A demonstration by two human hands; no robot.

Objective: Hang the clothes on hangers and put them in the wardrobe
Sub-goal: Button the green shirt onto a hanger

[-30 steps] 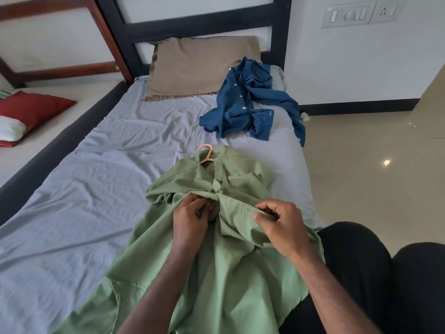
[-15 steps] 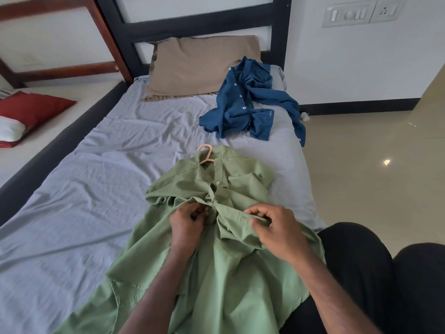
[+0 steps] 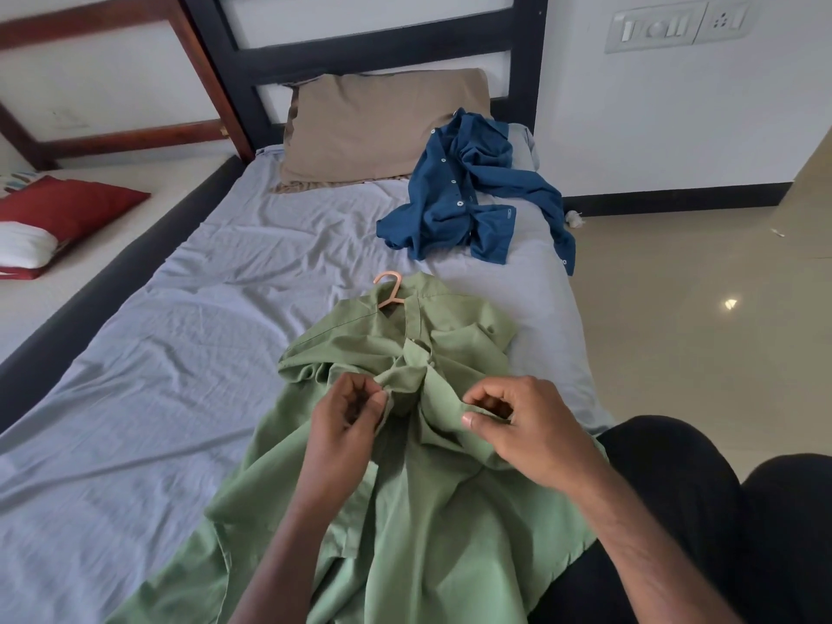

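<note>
A green shirt (image 3: pixel 432 524) lies on the bed in front of me, collar away from me. A peach hanger (image 3: pixel 391 288) is inside it, with only the hook showing at the collar. My left hand (image 3: pixel 346 421) pinches one front edge of the green shirt near the middle. My right hand (image 3: pixel 526 425) pinches the other front edge between thumb and fingers. A blue shirt (image 3: pixel 463 200) lies crumpled further up the bed, near the pillow, one sleeve hanging over the right side.
The bed sheet (image 3: pixel 180 353) is grey and wrinkled. A tan pillow (image 3: pixel 373 123) leans on the black headboard (image 3: pixel 373 51). A red and white cushion (image 3: pixel 54 218) lies on a second bed at left. My dark-trousered legs (image 3: pixel 743 511) sit at right above the tiled floor (image 3: pixel 698 308).
Both hands have drawn slightly toward me and apart along the shirt's front, the left hand from a flatter grip to a pinch. The hanger and blue shirt have not moved.
</note>
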